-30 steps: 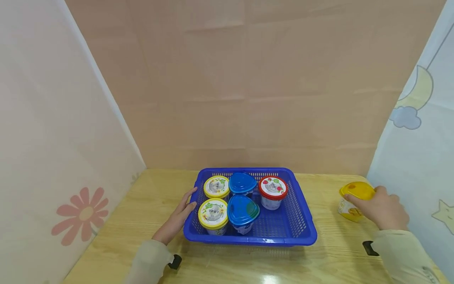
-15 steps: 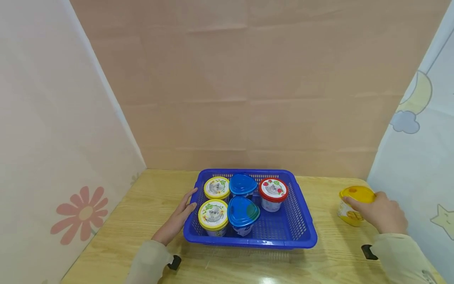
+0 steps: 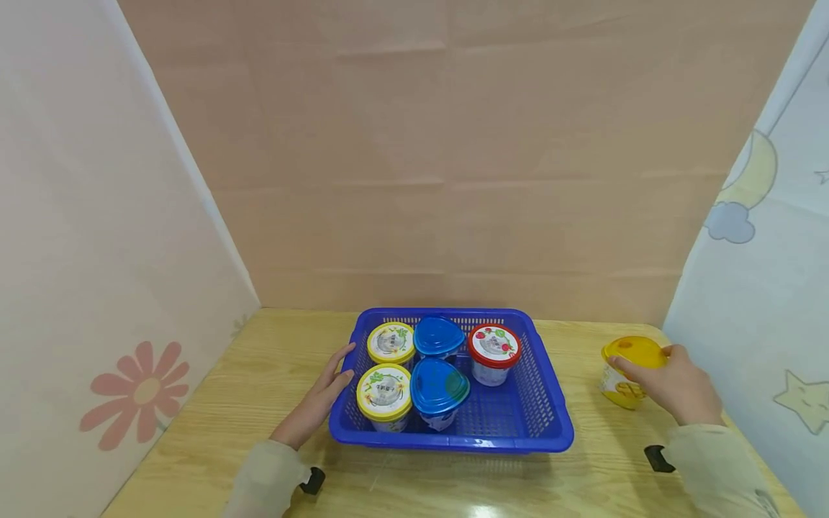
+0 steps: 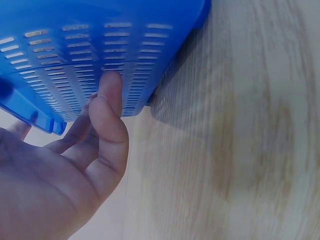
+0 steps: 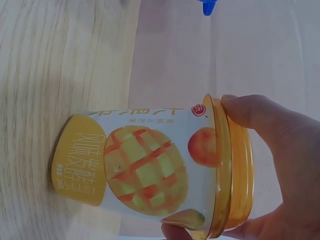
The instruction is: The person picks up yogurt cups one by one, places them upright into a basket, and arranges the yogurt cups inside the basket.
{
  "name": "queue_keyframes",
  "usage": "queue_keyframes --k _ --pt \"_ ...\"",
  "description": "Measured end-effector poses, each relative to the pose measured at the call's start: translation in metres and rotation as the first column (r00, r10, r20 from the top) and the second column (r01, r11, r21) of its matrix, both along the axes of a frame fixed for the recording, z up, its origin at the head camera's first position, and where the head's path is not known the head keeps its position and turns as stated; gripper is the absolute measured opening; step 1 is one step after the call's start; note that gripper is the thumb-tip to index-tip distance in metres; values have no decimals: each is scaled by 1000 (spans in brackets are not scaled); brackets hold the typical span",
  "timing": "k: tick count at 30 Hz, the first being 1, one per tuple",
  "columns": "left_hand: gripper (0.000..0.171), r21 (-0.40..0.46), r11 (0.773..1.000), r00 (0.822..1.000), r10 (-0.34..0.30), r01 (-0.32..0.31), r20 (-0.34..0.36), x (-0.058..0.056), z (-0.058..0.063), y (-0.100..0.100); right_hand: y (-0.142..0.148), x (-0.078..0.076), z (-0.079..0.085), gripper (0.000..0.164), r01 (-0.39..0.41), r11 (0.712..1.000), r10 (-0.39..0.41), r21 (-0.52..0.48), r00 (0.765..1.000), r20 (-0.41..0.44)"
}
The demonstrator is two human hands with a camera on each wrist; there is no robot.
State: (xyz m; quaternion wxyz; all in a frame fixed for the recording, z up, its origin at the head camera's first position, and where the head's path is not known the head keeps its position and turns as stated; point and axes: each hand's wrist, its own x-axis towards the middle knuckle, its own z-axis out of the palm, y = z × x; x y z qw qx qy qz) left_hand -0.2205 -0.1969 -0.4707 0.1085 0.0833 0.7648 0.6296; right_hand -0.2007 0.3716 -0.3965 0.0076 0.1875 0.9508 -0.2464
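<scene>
My right hand [image 3: 680, 385] grips a yogurt cup [image 5: 155, 167] by its yellow lid [image 5: 232, 170], thumb on one side and fingers on the other. The cup has a mango picture and is upright at the right of the table; whether its base touches is unclear. My left hand [image 3: 320, 399] rests against the left side of a blue plastic basket [image 3: 560, 432], its fingertips [image 4: 110, 90] on the slotted outer wall. Inside the basket are two yellow-lidded cups [image 3: 384, 392], two blue-lidded cups [image 3: 439, 388] and one red-lidded cup [image 3: 494, 345].
The basket stands on a light wooden table [image 3: 285, 352], with its front and right inside floor showing. A brown backdrop [image 3: 427, 180] closes off the rear. Patterned white sheets hang at the left [image 3: 116, 216] and right [image 3: 764, 288].
The right hand and the yogurt cup have shifted slightly left, partly through a small camera movement. The left hand stays at the basket's left side, and the cups in the basket keep their places.
</scene>
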Motion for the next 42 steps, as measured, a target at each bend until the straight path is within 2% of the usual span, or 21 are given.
queue_keyframes --k 11,21,30,42 --pt "52 15 1000 1000 -9 9 9 -1 0 0 -9 4 11 125 -20 1000 20 -1 999 -39" --pt "51 -16 1000 1000 10 -9 7 0 1 1 -16 5 15 123 -46 999 46 6 997 -64" --pt "51 -12 1000 1000 8 -8 11 2 -6 -1 -22 9 14 122 -57 998 57 -1 997 -58" --pt "52 -22 1000 1000 5 -5 -10 1 -2 1 -29 12 23 119 -71 997 74 26 992 -107"
